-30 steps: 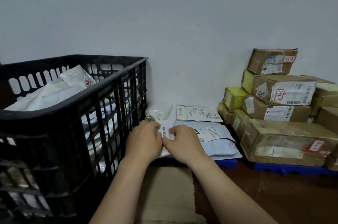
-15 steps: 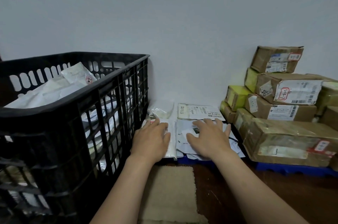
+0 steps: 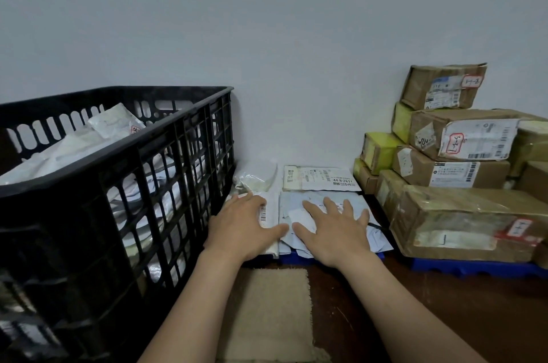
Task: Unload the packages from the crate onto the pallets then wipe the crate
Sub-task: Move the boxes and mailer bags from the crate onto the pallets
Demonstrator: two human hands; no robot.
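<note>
A: What's the lie of it, biggest first?

B: The black crate point(image 3: 118, 184) fills the left of the frame, with white packages point(image 3: 74, 152) heaped near its rim, so by my reckoning the unloading is far from done; at the right edge a stack of cardboard boxes point(image 3: 462, 214) sits on a blue pallet point(image 3: 474, 267); between them, at centre, flat mailers point(image 3: 296, 214) lie on more blue pallet, close to the white wall point(image 3: 296, 66).

A: And the hands?

B: Both lie flat and unclenched, gripping nothing; the left hand point(image 3: 241, 226) presses a white mailer with a barcode, just beside the crate's side; the right hand point(image 3: 335, 229), fingers spread, presses the grey-blue ones.

A: So the step is settling that pile?

B: I'd judge so; to do it well, square the edges inward, since the near corners seem to hang over the pallet's front lip and thin plastic mailers will likely slide on each other; press down, not forward, or the labelled envelope point(image 3: 320, 178) and the clear bag point(image 3: 258, 178) behind may get shoved along; keep the pile low and apart from the boxes, so the next handful from the crate has a flat bed.
</note>
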